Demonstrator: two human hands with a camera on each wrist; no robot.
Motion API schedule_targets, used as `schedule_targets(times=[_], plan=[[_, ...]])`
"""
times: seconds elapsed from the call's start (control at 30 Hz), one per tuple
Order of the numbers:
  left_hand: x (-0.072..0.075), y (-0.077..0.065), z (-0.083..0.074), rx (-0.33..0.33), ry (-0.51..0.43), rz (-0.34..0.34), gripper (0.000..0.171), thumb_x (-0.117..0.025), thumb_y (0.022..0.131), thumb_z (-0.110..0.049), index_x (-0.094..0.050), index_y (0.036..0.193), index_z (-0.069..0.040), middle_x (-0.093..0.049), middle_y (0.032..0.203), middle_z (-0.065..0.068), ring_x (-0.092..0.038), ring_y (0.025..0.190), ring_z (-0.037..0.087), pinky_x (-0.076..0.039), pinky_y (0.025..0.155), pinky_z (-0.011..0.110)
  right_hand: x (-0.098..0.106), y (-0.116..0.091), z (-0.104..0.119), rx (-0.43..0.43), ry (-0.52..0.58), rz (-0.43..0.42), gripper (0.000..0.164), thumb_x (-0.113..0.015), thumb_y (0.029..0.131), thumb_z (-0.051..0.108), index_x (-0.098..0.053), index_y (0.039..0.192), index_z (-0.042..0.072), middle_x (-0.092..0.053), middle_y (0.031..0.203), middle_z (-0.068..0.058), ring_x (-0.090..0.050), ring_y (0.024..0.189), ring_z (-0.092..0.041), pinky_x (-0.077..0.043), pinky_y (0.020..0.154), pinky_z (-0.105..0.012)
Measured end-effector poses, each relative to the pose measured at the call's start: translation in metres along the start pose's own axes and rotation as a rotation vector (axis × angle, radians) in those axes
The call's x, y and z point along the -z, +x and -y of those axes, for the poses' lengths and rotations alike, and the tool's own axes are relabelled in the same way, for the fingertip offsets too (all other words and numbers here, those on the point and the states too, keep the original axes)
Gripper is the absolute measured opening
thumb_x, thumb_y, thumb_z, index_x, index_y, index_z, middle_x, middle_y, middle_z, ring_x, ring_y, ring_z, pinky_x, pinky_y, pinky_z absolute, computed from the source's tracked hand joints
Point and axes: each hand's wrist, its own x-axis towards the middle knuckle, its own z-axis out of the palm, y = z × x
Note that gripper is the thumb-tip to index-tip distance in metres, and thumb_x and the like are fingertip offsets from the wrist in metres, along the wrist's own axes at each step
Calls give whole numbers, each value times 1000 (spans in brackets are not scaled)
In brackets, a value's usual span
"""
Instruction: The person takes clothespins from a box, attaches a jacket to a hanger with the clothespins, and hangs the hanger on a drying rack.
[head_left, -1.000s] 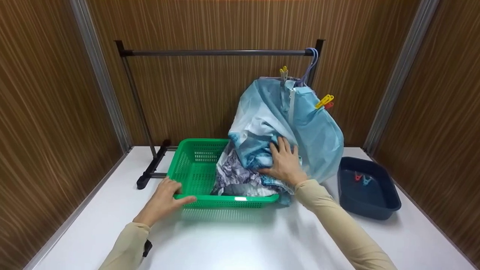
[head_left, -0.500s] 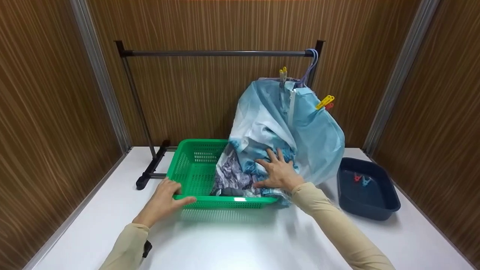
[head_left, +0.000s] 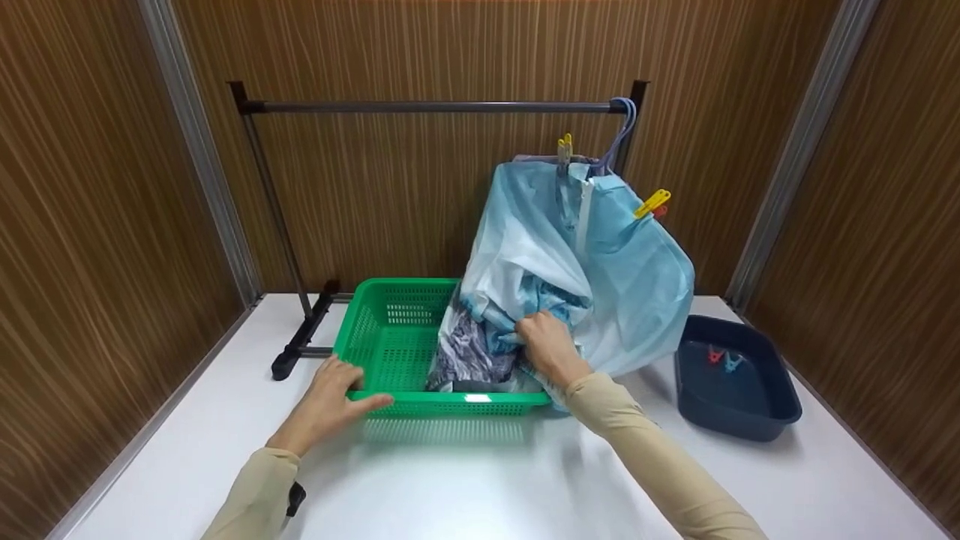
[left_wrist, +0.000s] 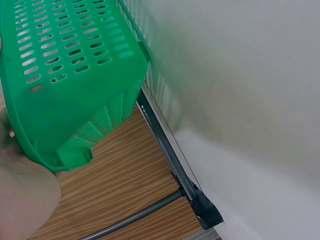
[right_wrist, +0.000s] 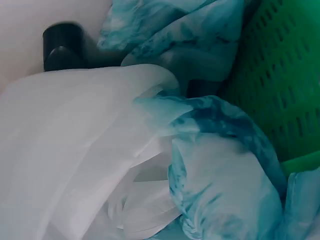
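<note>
My left hand (head_left: pixel 326 397) grips the near left corner of a green perforated basket (head_left: pixel 450 405), fingers over the rim and thumb along the front edge. The basket's side also shows in the left wrist view. My right hand (head_left: pixel 551 346) is curled on bunched folds of a blue-and-white cloth (head_left: pixel 517 240) with a white zipper, its fingertips hidden. The cloth hangs from a purple hanger (head_left: pixel 622 135), held by yellow clothespins (head_left: pixel 652 203), and its lower part overlaps the basket. Under it, grey-and-white patterned fabric (head_left: pixel 471 349) lies in the basket's right part. Teal folds (right_wrist: pixel 215 120) fill the right wrist view.
A black rack (head_left: pixel 435 106) with a horizontal bar stands behind the basket, the hanger at its right end. To the right sits a dark blue tub (head_left: pixel 739 405) with a red clothespin (head_left: pixel 715 354) and a blue clothespin (head_left: pixel 733 363). Wood-grain panels surround the white table (head_left: pixel 450 487).
My right hand has moved down and left over the cloth, and its spread fingers have closed on the folds. The cloth's upper left side has pulled straighter. The left hand has stayed put.
</note>
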Motion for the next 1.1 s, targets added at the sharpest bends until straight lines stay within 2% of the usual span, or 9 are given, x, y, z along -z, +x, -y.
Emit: schedule_targets(times=[0.07, 0.1, 0.17, 0.23, 0.37, 0.53, 0.77, 0.97, 1.1], plan=[[0, -1, 0, 2, -2, -2, 59, -57, 70, -68, -45, 67, -10, -39, 68, -2, -36, 70, 15, -10, 107, 39, 0, -1, 0, 0, -36, 38, 6, -64, 74, 5, -67, 78, 10, -60, 78, -9, -53, 75, -31, -46, 58, -48], [0, -1, 0, 5, -4, -2, 60, -57, 70, -68, -45, 67, -9, -39, 67, -2, -36, 70, 15, -10, 107, 39, 1, -2, 0, -12, -58, 68, 9, -67, 76, 15, -67, 84, 10, -59, 85, -9, -51, 81, -31, -45, 60, -49], [1, -2, 1, 7, -6, -4, 60, -57, 69, -69, -44, 66, -10, -38, 67, -1, -36, 69, 15, -10, 107, 39, 2, -5, 0, -42, -99, 146, 31, -71, 74, 35, -66, 94, 12, -54, 102, -11, -46, 93, -32, -45, 62, -50], [1, -2, 1, 7, -8, -10, 62, -57, 69, -69, -45, 66, -9, -38, 66, -1, -35, 67, 15, -10, 107, 39, 4, -7, 1, -70, -105, 198, 45, -75, 69, 44, -64, 98, 12, -49, 112, -13, -42, 100, -33, -46, 63, -50], [1, -2, 1, 6, -7, -13, 63, -57, 69, -69, -45, 66, -7, -38, 65, 0, -34, 66, 15, -10, 107, 39, 6, -7, 8, -113, -90, 216, 31, -76, 70, 23, -63, 94, 8, -46, 108, -18, -40, 96, -37, -48, 57, -47], [0, -1, -1, 30, -9, 0, 60, -58, 69, -69, -45, 67, -10, -39, 67, -1, -36, 70, 15, -11, 107, 39, 7, -4, 16, -141, -154, 201, 8, -64, 77, 4, -64, 84, 7, -50, 89, -17, -45, 83, -36, -48, 53, -45], [0, -1, -3, 59, -17, 11, 57, -57, 68, -69, -43, 68, -14, -40, 70, -1, -39, 76, 15, -10, 107, 39, 4, 5, 12, -100, -119, 82, 15, -58, 78, -4, -66, 73, 7, -61, 73, -13, -53, 66, -35, -46, 54, -48], [1, 0, -2, 53, -20, 10, 56, -57, 69, -69, -43, 68, -14, -40, 71, -2, -39, 76, 14, -10, 108, 39, 7, 15, -9, -77, -48, -91, 21, -54, 82, -7, -70, 78, 7, -58, 76, -14, -50, 70, -34, -46, 57, -46], [2, -1, -2, 54, -24, 12, 56, -57, 69, -69, -43, 68, -14, -40, 71, -2, -42, 80, 15, -11, 107, 40, 15, 24, -30, -121, -27, -193, 23, -51, 81, -8, -69, 79, 5, -57, 80, -15, -49, 74, -35, -46, 57, -48]])
